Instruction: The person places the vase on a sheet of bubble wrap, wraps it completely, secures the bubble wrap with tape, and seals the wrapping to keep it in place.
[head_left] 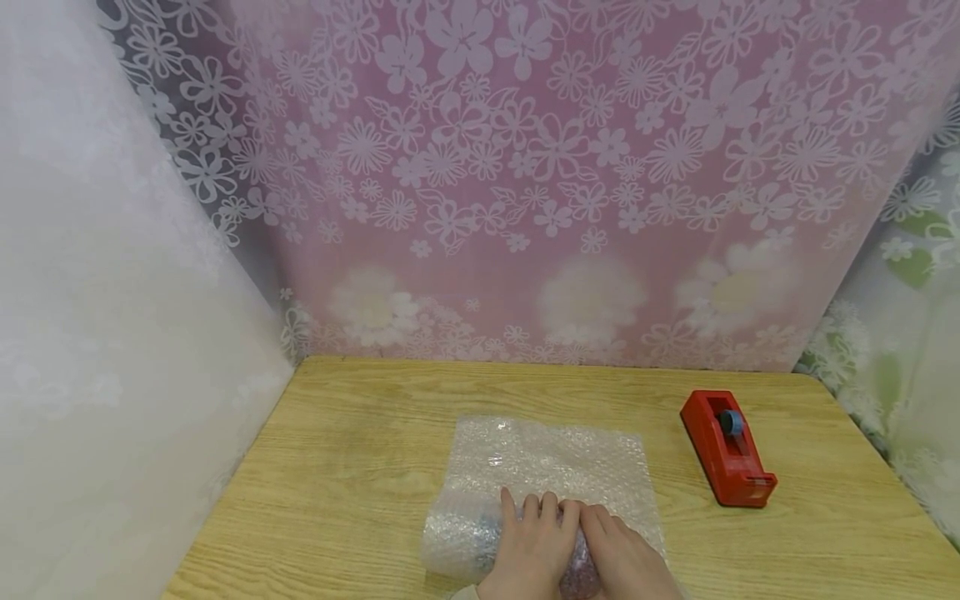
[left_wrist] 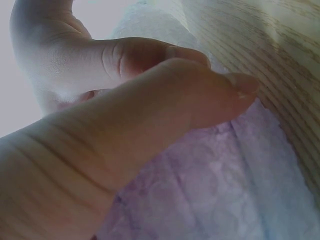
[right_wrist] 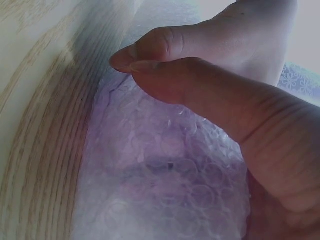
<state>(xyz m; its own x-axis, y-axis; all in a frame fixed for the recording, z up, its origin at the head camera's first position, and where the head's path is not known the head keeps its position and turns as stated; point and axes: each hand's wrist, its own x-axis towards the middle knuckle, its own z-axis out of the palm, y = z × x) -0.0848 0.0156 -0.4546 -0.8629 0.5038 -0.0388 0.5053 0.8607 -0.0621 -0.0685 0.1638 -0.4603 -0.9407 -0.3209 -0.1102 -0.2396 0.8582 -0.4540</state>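
Note:
Clear bubble wrap (head_left: 551, 454) lies flat on the table, its near end rolled around something purple and blue; the wrap blurs what kind of thing it is. My left hand (head_left: 528, 546) grips the roll (head_left: 457, 533) near its middle, fingers over the top. Right beside it, my right hand (head_left: 628, 557) holds the roll's right part, where purple (head_left: 579, 571) shows through. In the left wrist view the left thumb (left_wrist: 125, 120) presses on the near side of the wrap. Both thumbs meet at their tips in the right wrist view, the right thumb (right_wrist: 200, 85) in front.
A red tape dispenser (head_left: 723, 454) with a small blue roll of tape (head_left: 731, 422) stands on the right of the wooden table (head_left: 337, 467). Flowered pink cloth (head_left: 525, 208) hangs behind the table, with pale cloth (head_left: 127, 333) along the left side.

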